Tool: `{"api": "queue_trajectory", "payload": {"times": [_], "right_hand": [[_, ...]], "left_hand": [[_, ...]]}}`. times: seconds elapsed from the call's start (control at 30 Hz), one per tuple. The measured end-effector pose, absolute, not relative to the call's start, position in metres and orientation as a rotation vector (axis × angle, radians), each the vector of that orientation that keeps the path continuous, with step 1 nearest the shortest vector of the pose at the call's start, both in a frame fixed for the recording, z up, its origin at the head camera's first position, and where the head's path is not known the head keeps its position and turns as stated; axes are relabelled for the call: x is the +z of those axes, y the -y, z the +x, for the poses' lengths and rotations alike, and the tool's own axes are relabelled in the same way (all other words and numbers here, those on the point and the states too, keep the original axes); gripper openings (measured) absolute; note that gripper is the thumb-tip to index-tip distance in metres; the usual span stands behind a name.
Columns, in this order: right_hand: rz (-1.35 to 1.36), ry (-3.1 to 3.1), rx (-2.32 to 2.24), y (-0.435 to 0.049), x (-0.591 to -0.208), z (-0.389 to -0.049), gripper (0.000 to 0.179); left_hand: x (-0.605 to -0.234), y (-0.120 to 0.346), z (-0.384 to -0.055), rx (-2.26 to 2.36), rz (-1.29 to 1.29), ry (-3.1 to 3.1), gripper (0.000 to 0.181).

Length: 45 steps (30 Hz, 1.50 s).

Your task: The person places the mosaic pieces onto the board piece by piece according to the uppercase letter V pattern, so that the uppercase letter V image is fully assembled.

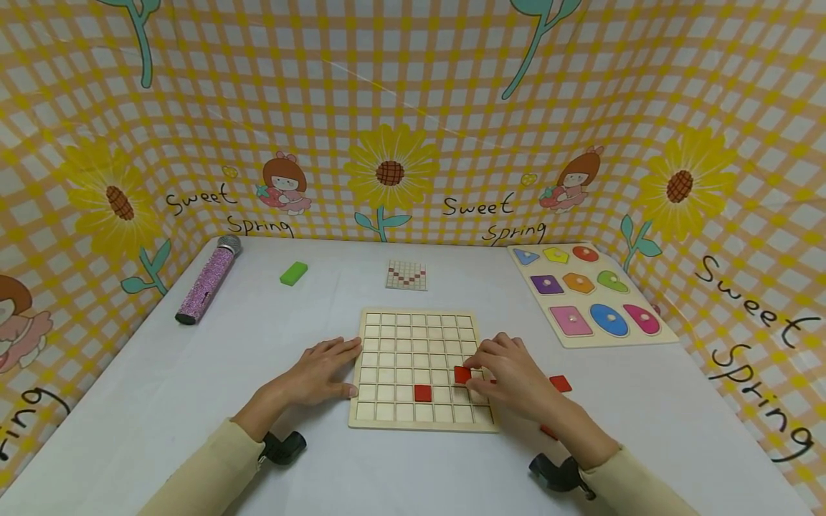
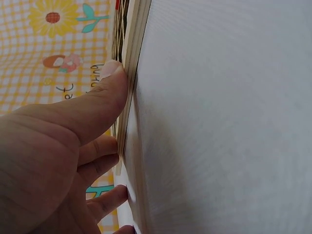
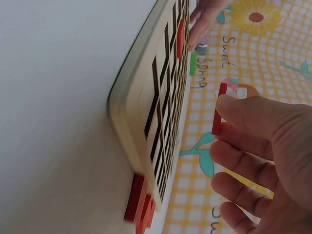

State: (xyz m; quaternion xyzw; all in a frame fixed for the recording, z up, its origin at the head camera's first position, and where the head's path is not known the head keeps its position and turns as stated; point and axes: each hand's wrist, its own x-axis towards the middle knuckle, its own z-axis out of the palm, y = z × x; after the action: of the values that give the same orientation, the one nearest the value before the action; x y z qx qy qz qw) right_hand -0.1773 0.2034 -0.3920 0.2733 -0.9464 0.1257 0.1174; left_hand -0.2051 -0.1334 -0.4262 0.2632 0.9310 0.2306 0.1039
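Where the white table [image 1: 323, 287] supports the wooden grid board [image 1: 403, 358], keep the board square and steady: the left hand [image 1: 320, 371] lies at its left edge, fingers extended, thumb touching the rim, gripping nothing — light side contact should suffice. The right hand [image 1: 510, 376] is over the board's right-hand part, thumb and forefinger pinching a red tile [image 1: 462, 375], remaining fingers loosely bent. Consult the pattern card [image 1: 406, 275] beyond the board's far edge, which shows red squares in a roughly V-shaped line, and count rows and columns before release. The exact cell beneath the held tile cannot be told, since the tile is raised clear of the surface. Take the placed red tile [image 1: 423, 393], lying in the second row from the near edge, as a reference. Hold the pinched tile level, align its sides with the cell's ridges and lower it straight down — a tilted tile would probably catch.
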Motion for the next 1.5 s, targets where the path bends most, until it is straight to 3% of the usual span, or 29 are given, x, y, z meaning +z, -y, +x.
{"api": "queue_trajectory", "payload": {"times": [0.57,1.5], "right_hand": [[0.948,2.676,0.322,-0.169,-0.401,-0.184,0.022],[0.973,2.707,0.225,-0.137,-0.406,-0.194,0.019]], "left_hand": [[-0.427,0.134,-0.204,0.695,0.782,-2.743,0.074],[-0.425,0.134,-0.204,0.671,0.778,-2.751,0.074]]}}
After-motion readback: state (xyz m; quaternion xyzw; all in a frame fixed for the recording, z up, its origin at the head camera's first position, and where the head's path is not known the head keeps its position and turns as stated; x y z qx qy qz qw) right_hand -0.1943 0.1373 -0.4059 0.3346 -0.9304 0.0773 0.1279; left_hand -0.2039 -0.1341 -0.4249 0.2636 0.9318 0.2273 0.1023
